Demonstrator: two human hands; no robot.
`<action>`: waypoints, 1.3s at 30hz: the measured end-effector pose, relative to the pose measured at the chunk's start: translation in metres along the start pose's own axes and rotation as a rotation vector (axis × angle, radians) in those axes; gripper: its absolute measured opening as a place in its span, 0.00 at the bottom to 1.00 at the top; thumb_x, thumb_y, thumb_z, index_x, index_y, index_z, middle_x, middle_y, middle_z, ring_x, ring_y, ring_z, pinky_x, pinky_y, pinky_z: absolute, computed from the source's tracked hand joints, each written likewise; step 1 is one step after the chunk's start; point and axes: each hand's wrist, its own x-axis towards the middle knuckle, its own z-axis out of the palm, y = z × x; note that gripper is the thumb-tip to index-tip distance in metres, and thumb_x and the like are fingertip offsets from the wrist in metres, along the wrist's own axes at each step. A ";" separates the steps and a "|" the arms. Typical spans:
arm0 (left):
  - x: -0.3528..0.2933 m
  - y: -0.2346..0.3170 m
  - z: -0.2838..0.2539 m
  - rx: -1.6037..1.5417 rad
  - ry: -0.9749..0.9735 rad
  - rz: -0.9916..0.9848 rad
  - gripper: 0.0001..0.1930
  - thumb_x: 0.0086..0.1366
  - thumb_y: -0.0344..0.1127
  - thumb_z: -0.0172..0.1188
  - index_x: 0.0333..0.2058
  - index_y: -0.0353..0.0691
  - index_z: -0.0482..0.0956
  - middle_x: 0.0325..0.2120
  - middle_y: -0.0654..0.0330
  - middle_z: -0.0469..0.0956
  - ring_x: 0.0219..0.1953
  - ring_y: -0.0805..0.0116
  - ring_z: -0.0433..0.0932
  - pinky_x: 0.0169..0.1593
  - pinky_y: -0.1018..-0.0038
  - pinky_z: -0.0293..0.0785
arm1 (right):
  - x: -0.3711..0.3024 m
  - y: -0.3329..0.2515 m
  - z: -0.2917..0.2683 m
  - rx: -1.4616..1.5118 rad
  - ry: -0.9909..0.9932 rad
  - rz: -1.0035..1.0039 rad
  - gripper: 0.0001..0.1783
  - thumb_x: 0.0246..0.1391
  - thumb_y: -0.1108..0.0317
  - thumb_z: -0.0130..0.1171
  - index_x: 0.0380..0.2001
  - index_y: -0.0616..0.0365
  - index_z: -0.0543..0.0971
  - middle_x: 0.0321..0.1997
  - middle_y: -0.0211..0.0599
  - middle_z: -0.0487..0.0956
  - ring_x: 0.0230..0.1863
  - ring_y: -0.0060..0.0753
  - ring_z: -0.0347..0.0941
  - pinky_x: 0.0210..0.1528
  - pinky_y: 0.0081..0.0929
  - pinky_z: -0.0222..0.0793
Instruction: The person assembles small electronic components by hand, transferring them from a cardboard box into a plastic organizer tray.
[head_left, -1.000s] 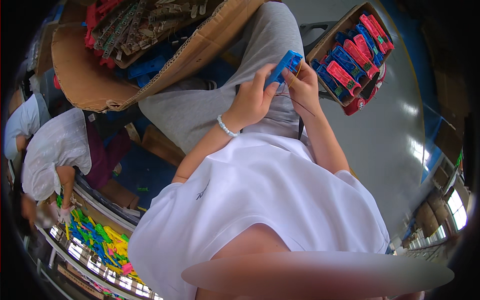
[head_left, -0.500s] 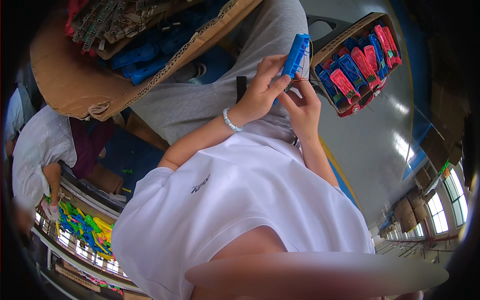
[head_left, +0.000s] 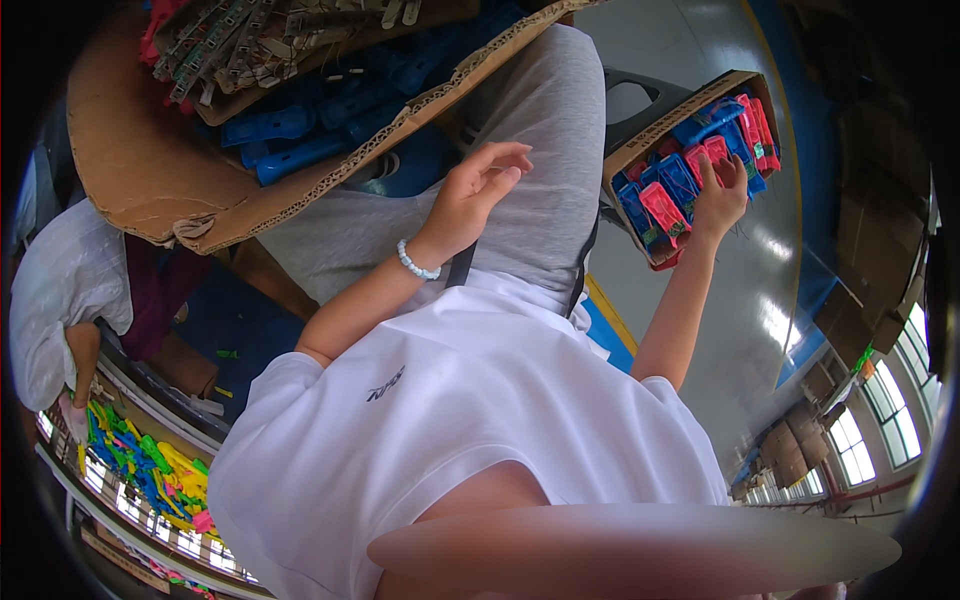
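My left hand (head_left: 468, 200) hovers over my grey-trousered leg, holding nothing, its fingers loosely stretched and apart. My right hand (head_left: 722, 198) reaches over a small cardboard box (head_left: 640, 150) at the right, with its fingers apart. Between and just beyond the fingertips are pink plastic housings; whether they touch is hard to see. Blue and pink plastic housings (head_left: 662, 210) fill the box, some with thin wires and green bits of circuit board. A blue plastic housing (head_left: 706, 120) lies across the top of the far part of the pile.
A large cardboard box (head_left: 140, 170) at upper left holds blue plastic parts (head_left: 270, 125) and a stack of circuit-board strips (head_left: 235, 45). At the far left, another person (head_left: 75, 280) stands by a bin of colourful plastic parts (head_left: 150, 465). A dark chair part (head_left: 640, 95) sits beside the small box.
Both hands held a wired blue plastic housing between them before. Now they have parted: my right hand has moved right over the small box, and my left hand is back leftward without the housing.
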 end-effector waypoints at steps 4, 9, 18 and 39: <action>-0.010 0.004 -0.014 0.011 0.003 0.051 0.14 0.69 0.29 0.51 0.52 0.35 0.74 0.44 0.59 0.76 0.49 0.72 0.74 0.54 0.74 0.69 | 0.012 0.016 0.013 -0.090 -0.054 -0.244 0.23 0.48 0.65 0.68 0.47 0.64 0.78 0.43 0.43 0.82 0.44 0.38 0.80 0.48 0.32 0.73; -0.037 0.068 -0.022 0.157 -0.261 0.274 0.14 0.63 0.26 0.55 0.48 0.36 0.77 0.44 0.56 0.76 0.47 0.66 0.75 0.50 0.72 0.71 | 0.017 -0.073 0.002 -0.057 0.132 -0.495 0.18 0.52 0.69 0.65 0.45 0.66 0.79 0.41 0.44 0.82 0.39 0.41 0.80 0.42 0.33 0.75; -0.063 0.130 -0.093 1.477 0.582 0.674 0.20 0.50 0.36 0.67 0.43 0.36 0.79 0.36 0.56 0.78 0.39 0.61 0.78 0.43 0.66 0.74 | 0.018 -0.361 0.063 -0.299 -0.933 -1.226 0.11 0.56 0.69 0.57 0.40 0.64 0.80 0.40 0.51 0.80 0.36 0.45 0.79 0.39 0.33 0.73; -0.078 0.175 -0.134 1.283 0.307 0.494 0.30 0.48 0.39 0.70 0.49 0.28 0.73 0.46 0.51 0.73 0.43 0.58 0.76 0.43 0.68 0.76 | -0.003 -0.463 0.112 -0.662 -1.315 -1.538 0.16 0.50 0.83 0.55 0.44 0.65 0.77 0.39 0.47 0.74 0.40 0.46 0.76 0.43 0.37 0.70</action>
